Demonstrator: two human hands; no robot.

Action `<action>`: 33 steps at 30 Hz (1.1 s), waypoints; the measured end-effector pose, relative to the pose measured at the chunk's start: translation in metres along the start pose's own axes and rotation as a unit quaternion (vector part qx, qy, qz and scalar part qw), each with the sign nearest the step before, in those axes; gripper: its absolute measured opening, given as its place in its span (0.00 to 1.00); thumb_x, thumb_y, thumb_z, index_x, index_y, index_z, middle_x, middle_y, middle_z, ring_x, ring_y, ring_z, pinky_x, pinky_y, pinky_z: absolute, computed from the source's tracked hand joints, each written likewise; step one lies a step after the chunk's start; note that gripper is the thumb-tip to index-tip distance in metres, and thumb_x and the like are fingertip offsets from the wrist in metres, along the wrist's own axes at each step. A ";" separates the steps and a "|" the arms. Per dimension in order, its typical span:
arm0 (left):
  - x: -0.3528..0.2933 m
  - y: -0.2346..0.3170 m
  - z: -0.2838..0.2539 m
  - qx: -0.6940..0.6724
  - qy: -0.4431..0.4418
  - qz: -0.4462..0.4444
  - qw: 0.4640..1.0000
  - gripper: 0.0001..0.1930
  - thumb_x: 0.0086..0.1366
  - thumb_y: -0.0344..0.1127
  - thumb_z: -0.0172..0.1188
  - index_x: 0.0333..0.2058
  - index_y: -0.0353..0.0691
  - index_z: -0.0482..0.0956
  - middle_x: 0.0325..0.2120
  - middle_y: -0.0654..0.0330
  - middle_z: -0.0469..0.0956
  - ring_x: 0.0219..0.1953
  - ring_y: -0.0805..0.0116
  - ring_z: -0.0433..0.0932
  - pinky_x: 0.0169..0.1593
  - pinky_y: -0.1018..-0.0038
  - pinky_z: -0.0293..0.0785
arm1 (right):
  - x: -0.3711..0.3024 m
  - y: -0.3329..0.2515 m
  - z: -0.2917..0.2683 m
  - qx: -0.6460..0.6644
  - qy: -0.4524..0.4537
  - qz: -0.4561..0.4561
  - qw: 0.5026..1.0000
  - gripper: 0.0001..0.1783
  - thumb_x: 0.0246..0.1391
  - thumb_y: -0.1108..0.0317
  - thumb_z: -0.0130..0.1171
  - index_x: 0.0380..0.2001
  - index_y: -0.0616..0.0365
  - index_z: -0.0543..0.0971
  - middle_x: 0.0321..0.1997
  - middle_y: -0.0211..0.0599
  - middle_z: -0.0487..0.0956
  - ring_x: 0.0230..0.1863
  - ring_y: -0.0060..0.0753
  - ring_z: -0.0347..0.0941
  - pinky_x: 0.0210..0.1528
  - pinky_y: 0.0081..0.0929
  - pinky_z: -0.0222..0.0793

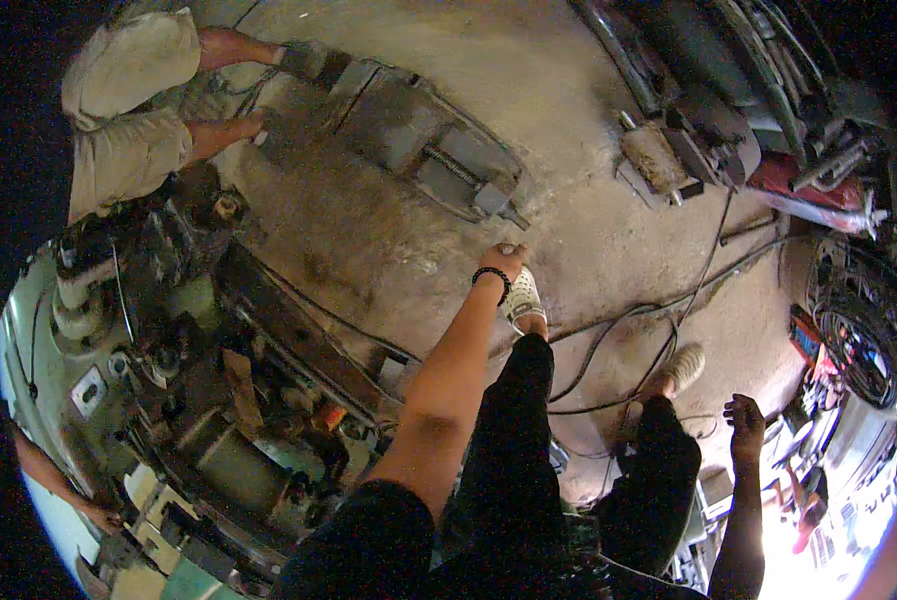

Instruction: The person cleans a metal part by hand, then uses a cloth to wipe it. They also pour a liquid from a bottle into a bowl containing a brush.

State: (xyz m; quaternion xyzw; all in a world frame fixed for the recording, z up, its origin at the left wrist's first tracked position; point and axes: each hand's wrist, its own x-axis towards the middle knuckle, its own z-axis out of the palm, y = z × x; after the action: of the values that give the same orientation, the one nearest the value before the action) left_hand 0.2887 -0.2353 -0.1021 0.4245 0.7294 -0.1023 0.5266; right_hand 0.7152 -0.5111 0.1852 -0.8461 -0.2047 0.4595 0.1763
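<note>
My left hand (505, 262), with a dark beaded bracelet at the wrist, is stretched out over the floor with its fingers closed; whatever they hold is too small to make out. Just beyond it lies a heavy grey metal vise-like block (399, 130) with a threaded screw (454, 165) in its slot, and its narrow end points toward the hand. A gap separates the two. Out to the right, my right hand (746, 425) hangs in the air with its fingers apart and nothing in it. Below the left hand is my light clog (524, 298).
At left stands a greasy machine (219, 450) with metal parts on it. Dark cables (609, 345) loop across the concrete floor near my feet. A person in light shorts (134, 150) is beyond the block. A metal roller (654, 158) and coiled wire (859, 320) lie at right.
</note>
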 end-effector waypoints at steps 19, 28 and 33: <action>0.173 -0.035 0.094 -0.318 0.090 -0.125 0.935 0.40 0.59 0.68 0.57 0.52 0.32 0.73 0.38 0.51 0.81 0.34 0.58 0.81 0.34 0.61 0.78 | 0.093 0.276 0.134 0.272 -0.231 0.352 0.865 0.15 0.62 0.56 0.57 0.46 0.52 0.75 0.39 0.32 0.79 0.37 0.30 0.76 0.37 0.31 0.74; 0.193 -0.019 0.080 -0.426 0.075 -0.058 0.900 0.21 0.63 0.57 0.58 0.45 0.49 0.78 0.35 0.62 0.82 0.31 0.62 0.80 0.29 0.63 0.77 | 0.109 0.298 0.169 0.370 -0.273 0.224 0.859 0.20 0.64 0.59 0.49 0.51 0.63 0.73 0.43 0.45 0.80 0.36 0.36 0.78 0.40 0.33 0.74; 0.197 -0.007 0.092 -0.536 0.094 -0.015 0.839 0.14 0.63 0.50 0.60 0.37 0.47 0.77 0.33 0.63 0.81 0.34 0.61 0.79 0.33 0.62 0.78 | 0.099 0.301 0.180 0.421 -0.305 0.338 0.785 0.21 0.64 0.62 0.47 0.55 0.63 0.69 0.44 0.47 0.80 0.43 0.41 0.77 0.46 0.35 0.74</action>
State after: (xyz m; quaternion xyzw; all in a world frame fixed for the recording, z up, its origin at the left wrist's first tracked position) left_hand 0.3292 -0.1937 -0.3113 0.0721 0.7224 0.3370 0.5994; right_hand 0.6663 -0.6985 -0.1239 -0.5188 0.2653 0.7641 0.2769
